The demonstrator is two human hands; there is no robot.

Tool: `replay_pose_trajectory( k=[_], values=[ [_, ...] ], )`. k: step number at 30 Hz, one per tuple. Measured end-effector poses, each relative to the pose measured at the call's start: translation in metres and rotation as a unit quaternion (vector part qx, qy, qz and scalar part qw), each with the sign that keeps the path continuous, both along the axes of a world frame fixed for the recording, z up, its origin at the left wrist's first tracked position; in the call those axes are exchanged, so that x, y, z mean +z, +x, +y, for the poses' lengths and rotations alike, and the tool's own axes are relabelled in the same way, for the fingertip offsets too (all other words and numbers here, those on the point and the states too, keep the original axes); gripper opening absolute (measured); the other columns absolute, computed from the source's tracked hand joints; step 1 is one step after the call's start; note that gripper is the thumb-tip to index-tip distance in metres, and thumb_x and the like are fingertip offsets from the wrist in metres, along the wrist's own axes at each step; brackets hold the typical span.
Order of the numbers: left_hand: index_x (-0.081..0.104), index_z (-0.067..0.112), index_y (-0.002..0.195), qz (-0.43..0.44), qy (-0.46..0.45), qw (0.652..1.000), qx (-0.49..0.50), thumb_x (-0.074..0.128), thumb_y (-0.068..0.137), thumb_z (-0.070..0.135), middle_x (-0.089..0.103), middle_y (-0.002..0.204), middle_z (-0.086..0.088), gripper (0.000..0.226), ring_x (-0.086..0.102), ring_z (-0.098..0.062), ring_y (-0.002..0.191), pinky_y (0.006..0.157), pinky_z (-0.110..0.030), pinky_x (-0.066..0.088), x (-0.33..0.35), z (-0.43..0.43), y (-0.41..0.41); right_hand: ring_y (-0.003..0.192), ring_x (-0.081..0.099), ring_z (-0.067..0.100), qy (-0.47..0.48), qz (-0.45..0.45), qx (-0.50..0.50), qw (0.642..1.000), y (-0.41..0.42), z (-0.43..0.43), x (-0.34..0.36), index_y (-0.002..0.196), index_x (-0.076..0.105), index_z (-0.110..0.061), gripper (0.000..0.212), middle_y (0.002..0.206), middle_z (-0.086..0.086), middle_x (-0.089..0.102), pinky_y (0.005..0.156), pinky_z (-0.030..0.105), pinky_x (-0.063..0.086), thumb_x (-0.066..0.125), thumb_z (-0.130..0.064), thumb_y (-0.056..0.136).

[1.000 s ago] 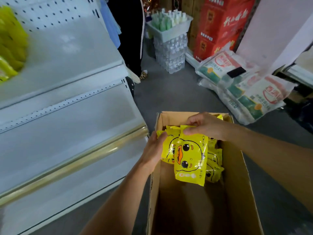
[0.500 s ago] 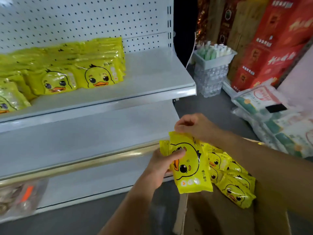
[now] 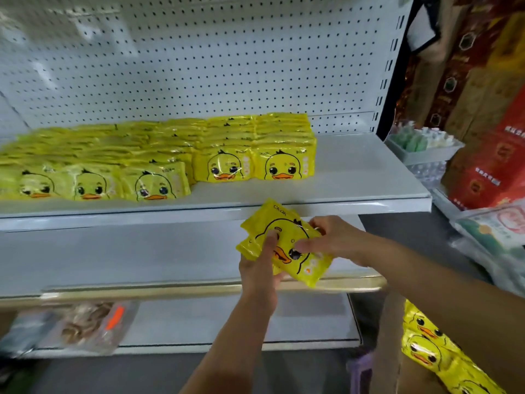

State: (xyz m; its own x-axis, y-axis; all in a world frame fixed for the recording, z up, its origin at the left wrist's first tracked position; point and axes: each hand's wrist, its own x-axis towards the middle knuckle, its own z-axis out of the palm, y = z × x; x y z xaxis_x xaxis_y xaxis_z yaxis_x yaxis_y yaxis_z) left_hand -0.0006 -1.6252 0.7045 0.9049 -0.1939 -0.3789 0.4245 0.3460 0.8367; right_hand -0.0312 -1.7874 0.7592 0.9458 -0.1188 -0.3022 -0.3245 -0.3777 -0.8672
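A small stack of yellow duck-face packets (image 3: 289, 240) is held in front of the white shelf unit, level with its second shelf. My left hand (image 3: 260, 268) grips the stack from below, thumb pressed on the top packet's face. My right hand (image 3: 332, 241) pinches the stack's right edge with thumb and fingers. On the upper shelf (image 3: 363, 172) stand rows of the same yellow packets (image 3: 255, 155), filling its left and middle. More packets (image 3: 426, 345) lie in the cardboard box (image 3: 389, 351) at the lower right.
The upper shelf's right end is bare. The second shelf (image 3: 142, 251) has a brass-coloured front rail. A clear bag of snacks (image 3: 91, 325) lies on the bottom shelf. Red cartons (image 3: 494, 157), a bottle crate (image 3: 420, 146) and printed sacks (image 3: 497, 231) stand to the right.
Both hands lifted the packet stack out of the box and up toward the shelves. The view swung up from the box to the shelf unit.
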Motion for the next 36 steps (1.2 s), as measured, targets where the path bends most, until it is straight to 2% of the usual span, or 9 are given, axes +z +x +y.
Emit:
replay_pose_trajectory(
  k=[6, 9, 13, 17, 20, 22, 25, 28, 36],
  values=[
    [0.067, 0.016, 0.118, -0.026, -0.02, 0.999, 0.025, 0.079, 0.072, 0.037, 0.076, 0.102, -0.007, 0.052, 0.072, -0.025, 0.098, 0.069, -0.04, 0.061, 0.028, 0.062, 0.038, 0.083, 0.072, 0.017, 0.014, -0.043, 0.026, 0.999, 0.048, 0.043, 0.029, 0.103, 0.069, -0.015, 0.033, 0.093, 0.003, 0.075, 0.07, 0.027, 0.056, 0.083, -0.017, 0.074],
    [0.064, 0.014, 0.121, -0.037, -0.023, 0.999, 0.025, 0.079, 0.064, 0.038, 0.075, 0.105, -0.011, 0.064, 0.072, -0.029, 0.097, 0.073, -0.042, 0.061, 0.038, 0.096, 0.059, 0.081, 0.071, 0.017, -0.006, -0.071, 0.033, 0.997, 0.073, 0.057, 0.043, 0.094, 0.071, -0.015, 0.027, 0.089, 0.002, 0.076, 0.069, 0.027, 0.055, 0.084, -0.016, 0.071],
    [0.063, 0.014, 0.124, -0.046, 0.003, 0.998, 0.043, 0.075, 0.078, 0.035, 0.073, 0.107, -0.015, 0.052, 0.072, -0.034, 0.096, 0.067, -0.04, 0.06, 0.039, 0.132, 0.088, 0.07, 0.068, 0.013, -0.026, -0.108, 0.004, 0.994, 0.111, 0.062, 0.059, 0.086, 0.072, -0.018, 0.024, 0.077, -0.003, 0.074, 0.068, 0.029, 0.052, 0.087, -0.016, 0.067],
    [0.063, 0.012, 0.122, -0.033, 0.04, 0.997, 0.056, 0.071, 0.087, 0.034, 0.072, 0.104, -0.017, 0.042, 0.071, -0.033, 0.091, 0.064, -0.039, 0.06, 0.035, 0.157, 0.114, 0.049, 0.056, 0.002, -0.072, -0.158, -0.041, 0.984, 0.153, 0.06, 0.064, 0.082, 0.066, -0.013, 0.026, 0.055, -0.013, 0.063, 0.054, 0.021, 0.044, 0.087, -0.013, 0.066],
    [0.063, 0.01, 0.119, -0.032, 0.06, 0.996, 0.057, 0.07, 0.088, 0.036, 0.073, 0.102, -0.016, 0.041, 0.071, -0.03, 0.088, 0.059, -0.035, 0.06, 0.033, 0.169, 0.128, 0.064, 0.068, 0.018, -0.166, -0.148, -0.037, 0.974, 0.183, 0.055, 0.063, 0.088, 0.072, -0.016, 0.031, 0.073, 0.001, 0.073, 0.07, 0.031, 0.054, 0.089, -0.02, 0.064],
    [0.064, 0.009, 0.118, -0.032, 0.063, 0.996, 0.058, 0.07, 0.087, 0.037, 0.073, 0.103, -0.016, 0.042, 0.071, -0.031, 0.09, 0.058, -0.034, 0.059, 0.031, 0.175, 0.134, 0.078, 0.071, 0.019, -0.228, -0.126, -0.023, 0.965, 0.2, 0.054, 0.059, 0.096, 0.073, -0.021, 0.04, 0.083, -0.001, 0.074, 0.079, 0.035, 0.054, 0.09, -0.029, 0.061],
    [0.065, 0.01, 0.116, -0.032, 0.064, 0.996, 0.048, 0.068, 0.088, 0.039, 0.073, 0.102, -0.015, 0.04, 0.071, -0.03, 0.09, 0.062, -0.036, 0.06, 0.029, 0.182, 0.141, 0.096, 0.062, 0.02, -0.313, -0.11, -0.011, 0.943, 0.219, 0.063, 0.05, 0.115, 0.068, -0.023, 0.06, 0.094, -0.006, 0.064, 0.084, 0.033, 0.044, 0.088, -0.042, 0.061],
    [0.066, 0.011, 0.114, -0.041, 0.067, 0.996, 0.036, 0.066, 0.088, 0.042, 0.074, 0.101, -0.014, 0.04, 0.072, -0.03, 0.09, 0.064, -0.037, 0.06, 0.028, 0.185, 0.145, 0.125, 0.049, 0.026, -0.418, -0.107, -0.03, 0.902, 0.228, 0.078, 0.046, 0.129, 0.059, -0.029, 0.066, 0.126, 0.0, 0.062, 0.103, 0.038, 0.029, 0.079, -0.052, 0.07],
    [0.067, 0.016, 0.11, -0.071, 0.059, 0.996, 0.009, 0.05, 0.095, 0.054, 0.075, 0.1, -0.01, 0.044, 0.072, -0.028, 0.09, 0.064, -0.036, 0.06, 0.032, 0.186, 0.15, 0.127, 0.04, 0.028, -0.585, -0.138, -0.058, 0.797, 0.233, 0.092, 0.04, 0.13, 0.053, -0.022, 0.06, 0.131, 0.008, 0.051, 0.099, 0.041, 0.031, 0.069, -0.05, 0.08]
  ],
)
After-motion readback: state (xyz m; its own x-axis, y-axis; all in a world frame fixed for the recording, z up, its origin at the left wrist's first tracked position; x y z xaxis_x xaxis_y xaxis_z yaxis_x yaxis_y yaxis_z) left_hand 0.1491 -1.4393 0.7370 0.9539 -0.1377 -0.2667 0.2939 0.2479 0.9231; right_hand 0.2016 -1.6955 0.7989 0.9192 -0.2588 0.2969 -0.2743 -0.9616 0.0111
